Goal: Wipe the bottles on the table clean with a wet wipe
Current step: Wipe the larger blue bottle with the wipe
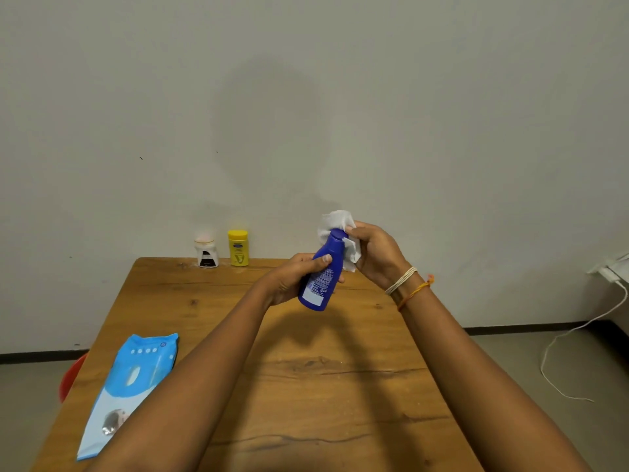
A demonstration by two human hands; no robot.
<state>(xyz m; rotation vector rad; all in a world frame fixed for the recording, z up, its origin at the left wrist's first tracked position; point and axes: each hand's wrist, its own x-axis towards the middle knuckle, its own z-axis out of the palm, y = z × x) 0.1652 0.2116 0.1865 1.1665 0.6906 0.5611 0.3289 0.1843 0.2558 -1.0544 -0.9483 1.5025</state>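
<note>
Raised hands: left point(295, 275) grips blue bottle point(321, 272), right point(376, 255) wraps wipe point(335, 221).

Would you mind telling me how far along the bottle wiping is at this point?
Done: a wet wipe is out of the pack lying on the table. In hand: the left hand holds the blue bottle while the right hand presses the wipe around its cap. Left: the yellow bottle and the white jar stand at the far edge; whether they are wiped cannot be told.
</note>
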